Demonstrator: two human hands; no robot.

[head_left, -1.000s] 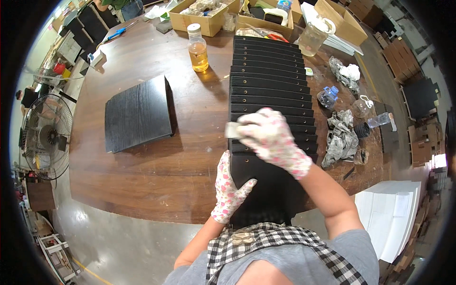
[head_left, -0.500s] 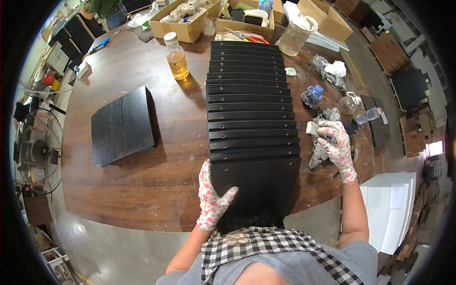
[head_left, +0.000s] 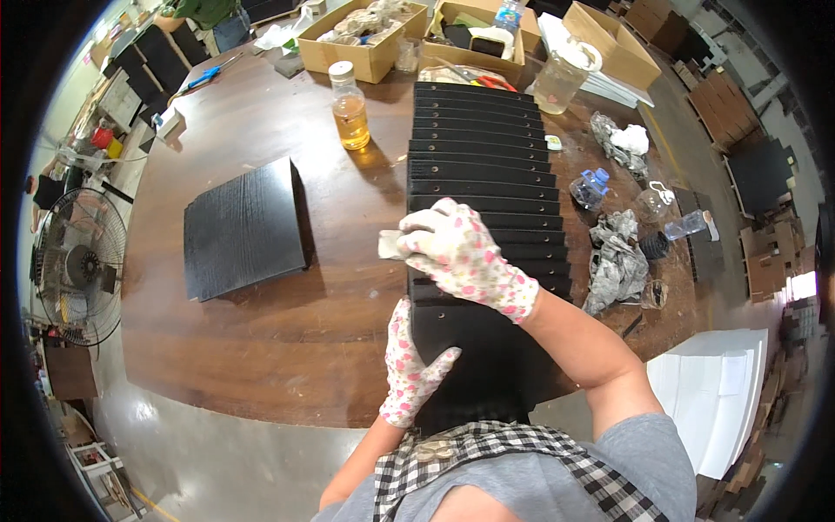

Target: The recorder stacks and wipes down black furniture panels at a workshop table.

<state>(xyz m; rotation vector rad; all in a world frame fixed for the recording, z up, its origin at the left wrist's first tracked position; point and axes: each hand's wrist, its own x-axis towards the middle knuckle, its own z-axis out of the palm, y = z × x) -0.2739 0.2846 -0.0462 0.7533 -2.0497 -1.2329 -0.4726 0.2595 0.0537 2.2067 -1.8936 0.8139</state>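
Observation:
A long row of overlapping black boards [head_left: 487, 187] with small holes near their corners runs up the table in front of me. My left hand [head_left: 410, 372], in a floral glove, clasps the left edge of the nearest black board [head_left: 487, 348], thumb over its top and fingers along its side. My right hand [head_left: 461, 254], gloved alike, is above the left side of the row, closed on a small whitish block [head_left: 390, 244]. The block juts out past the row's left edge; whether it touches a board I cannot tell. Part of the row is hidden under my right hand and forearm.
Left on the brown table [head_left: 261, 357] lies another black board [head_left: 243, 230]. A bottle of amber liquid [head_left: 351, 122] stands beyond. Right of the row are crumpled grey rags [head_left: 616, 265], a blue-capped bottle [head_left: 590, 189] and a large jar [head_left: 561, 80]. Cardboard boxes [head_left: 361, 56] line the far side.
My right hand has swung left with the whitish block, from beside the rag to over the left side of the row. My left hand keeps its place on the nearest board. The view has shifted slightly.

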